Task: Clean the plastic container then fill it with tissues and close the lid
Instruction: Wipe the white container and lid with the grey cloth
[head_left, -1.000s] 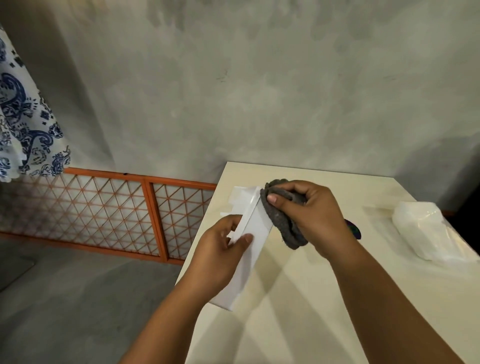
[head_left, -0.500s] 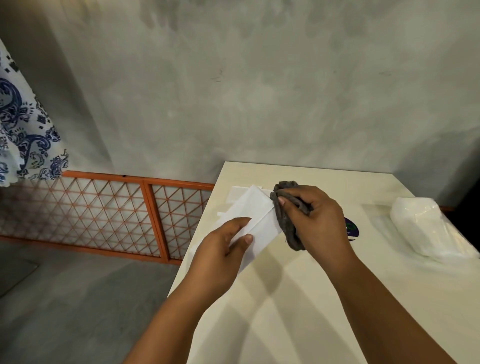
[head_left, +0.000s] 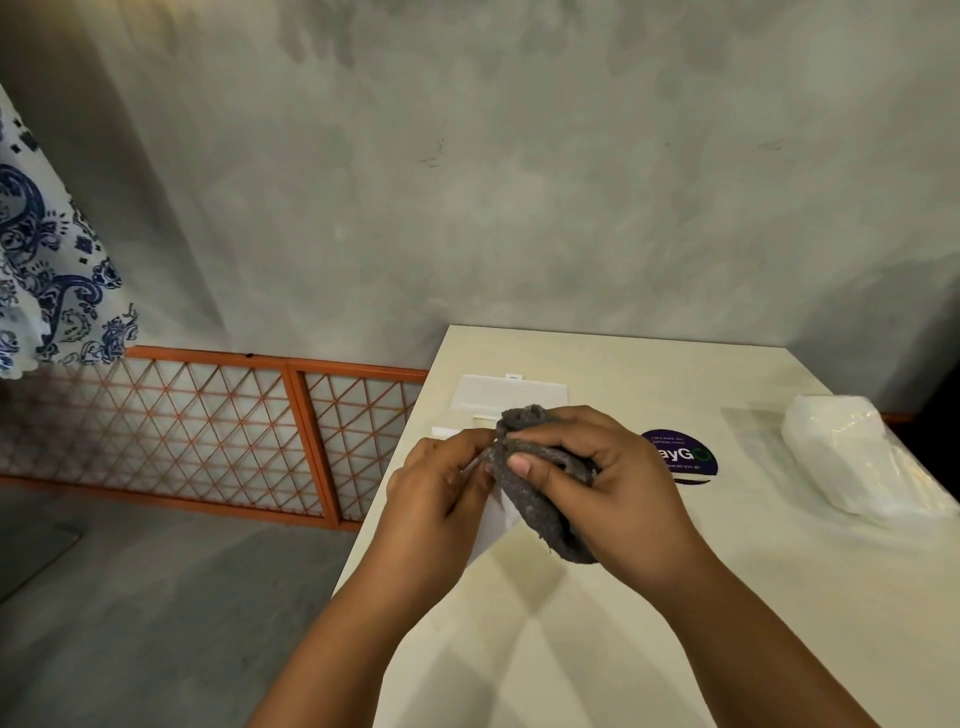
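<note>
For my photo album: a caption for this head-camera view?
Two hands, left and right, wipe a white plastic piece with a grey cloth.

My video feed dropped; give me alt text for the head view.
Over a cream table, the right hand presses a grey cloth on a white plastic piece held by the left hand. A wrapped tissue pack lies right.

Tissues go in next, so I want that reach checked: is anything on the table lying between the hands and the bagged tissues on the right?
Only a flat purple sticker lies on the table between the right hand and the bagged tissues; nothing raised blocks the reach.
</note>
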